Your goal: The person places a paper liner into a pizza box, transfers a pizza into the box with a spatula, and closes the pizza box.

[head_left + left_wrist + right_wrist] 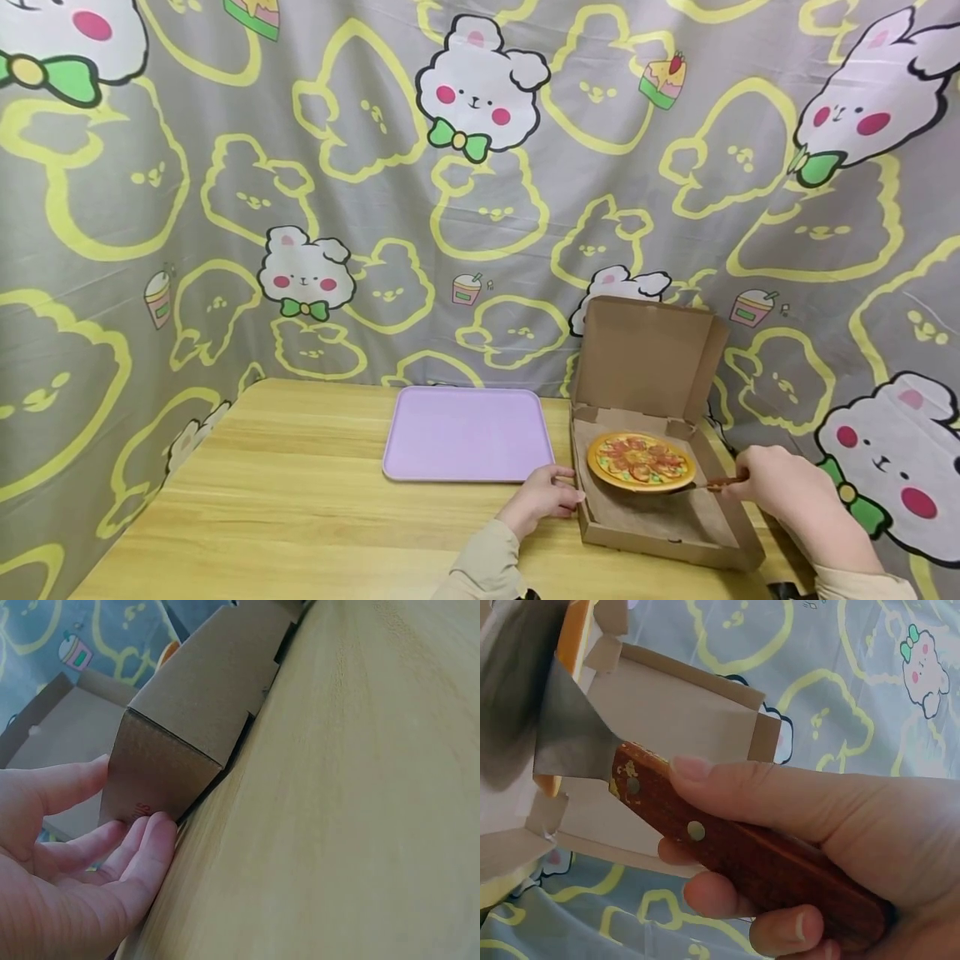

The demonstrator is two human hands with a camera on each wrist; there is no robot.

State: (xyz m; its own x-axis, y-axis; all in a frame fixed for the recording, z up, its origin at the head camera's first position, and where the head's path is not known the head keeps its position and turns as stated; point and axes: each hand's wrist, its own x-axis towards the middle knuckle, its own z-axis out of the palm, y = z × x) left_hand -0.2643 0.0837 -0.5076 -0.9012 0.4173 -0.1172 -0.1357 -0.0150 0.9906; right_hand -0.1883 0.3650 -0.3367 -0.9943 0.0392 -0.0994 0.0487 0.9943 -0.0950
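Note:
In the head view my right hand (787,487) grips the wooden handle (742,862) of a metal spatula (574,724). The spatula's blade reaches beneath a round toy-like pizza (641,462) with an orange rim and red and green toppings. Slightly tilted, the pizza sits over the inside of an open cardboard pizza box (667,557). My left hand (542,498) is at the box's left side; in the left wrist view its thumb and fingertips (157,832) touch the outer wall by a corner, fingers gently bent.
A lilac tray (468,433) lies on the wooden table (300,500), left of the box. The box's lid (637,358) stands upright against the patterned curtain (375,208) behind. Dark objects (787,590) show at the lower right edge.

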